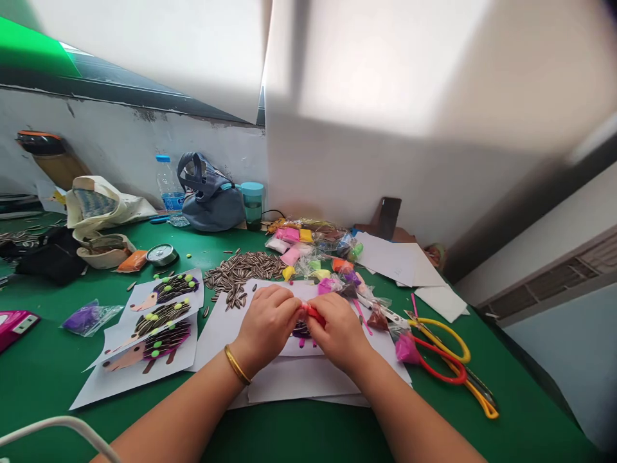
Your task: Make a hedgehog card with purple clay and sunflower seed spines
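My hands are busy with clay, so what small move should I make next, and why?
Probably press the red clay pinched between your left hand and right hand onto the dark hedgehog picture beneath them: the hedgehog cards to the left show clay dots on their sunflower-seed spines.

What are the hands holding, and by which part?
A small red clay piece, pinched at its ends between the left hand and right hand; most of it is hidden.
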{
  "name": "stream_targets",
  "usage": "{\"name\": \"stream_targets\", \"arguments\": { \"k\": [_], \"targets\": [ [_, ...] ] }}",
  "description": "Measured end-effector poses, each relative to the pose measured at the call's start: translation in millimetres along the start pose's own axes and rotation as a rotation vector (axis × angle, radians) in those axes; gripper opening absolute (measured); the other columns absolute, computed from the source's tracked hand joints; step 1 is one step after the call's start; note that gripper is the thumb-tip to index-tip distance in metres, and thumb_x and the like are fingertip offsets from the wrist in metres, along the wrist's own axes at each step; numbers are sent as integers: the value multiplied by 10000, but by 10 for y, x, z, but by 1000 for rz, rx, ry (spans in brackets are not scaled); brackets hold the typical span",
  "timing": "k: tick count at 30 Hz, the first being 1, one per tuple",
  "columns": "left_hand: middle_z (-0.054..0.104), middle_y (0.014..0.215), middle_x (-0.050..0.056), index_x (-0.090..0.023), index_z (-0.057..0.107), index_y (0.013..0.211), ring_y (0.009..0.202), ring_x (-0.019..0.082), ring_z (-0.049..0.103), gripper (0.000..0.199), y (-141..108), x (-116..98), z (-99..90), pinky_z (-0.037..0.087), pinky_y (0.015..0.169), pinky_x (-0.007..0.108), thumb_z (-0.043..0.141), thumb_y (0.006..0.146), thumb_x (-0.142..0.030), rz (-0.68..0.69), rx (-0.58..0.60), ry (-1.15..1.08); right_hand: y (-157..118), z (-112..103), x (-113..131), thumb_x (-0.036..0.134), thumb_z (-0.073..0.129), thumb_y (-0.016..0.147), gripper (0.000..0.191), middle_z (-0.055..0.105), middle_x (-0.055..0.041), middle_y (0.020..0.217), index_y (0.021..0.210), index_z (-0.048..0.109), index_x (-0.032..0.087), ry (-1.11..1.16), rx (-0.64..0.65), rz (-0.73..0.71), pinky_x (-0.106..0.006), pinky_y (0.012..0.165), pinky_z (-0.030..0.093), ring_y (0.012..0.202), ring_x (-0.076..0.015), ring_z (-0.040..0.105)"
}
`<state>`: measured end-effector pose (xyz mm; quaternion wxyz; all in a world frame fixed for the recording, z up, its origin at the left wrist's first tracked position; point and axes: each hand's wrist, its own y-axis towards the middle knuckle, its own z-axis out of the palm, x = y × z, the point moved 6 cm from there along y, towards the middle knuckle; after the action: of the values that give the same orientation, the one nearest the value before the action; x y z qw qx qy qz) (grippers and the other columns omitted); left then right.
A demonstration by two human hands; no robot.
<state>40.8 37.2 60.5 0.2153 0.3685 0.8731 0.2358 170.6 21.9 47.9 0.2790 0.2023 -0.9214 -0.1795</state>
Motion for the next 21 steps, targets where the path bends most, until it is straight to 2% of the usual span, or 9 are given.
{"name": "stream_targets", "arguments": {
  "k": [7,12,17,21],
  "targets": [
    [614,870,58,-181,632,896,836,192,534,178,-35,94,18,438,764,342,478,945,-256,-110,-60,-160,19,-67,-29,176,562,854,80,660,-31,865,899,622,204,-32,-44,17,-321,738,351,857,-200,540],
    [629,881,47,-229,688,1002,824,174,550,176,-26,94,50,449,759,323,533,928,-267,-73,-30,-257,1,-52,-7,170,579,821,79,652,-42,859,880,625,198,-41,-46,20,-331,743,357,852,-210,535],
    [627,823,44,-206,680,917,793,177,535,165,-17,45,33,433,736,323,522,928,-251,-7,-11,-219,5,-10,1,168,568,825,71,659,-37,823,852,627,197,-19,-22,14,-328,720,349,820,-207,540],
    [614,836,42,-185,617,847,823,181,537,155,-34,96,20,440,753,323,501,931,-242,-115,-53,-274,22,-18,-39,187,564,849,71,656,-14,801,862,630,210,34,-10,33,-307,705,362,791,-188,539]
  ]
}}
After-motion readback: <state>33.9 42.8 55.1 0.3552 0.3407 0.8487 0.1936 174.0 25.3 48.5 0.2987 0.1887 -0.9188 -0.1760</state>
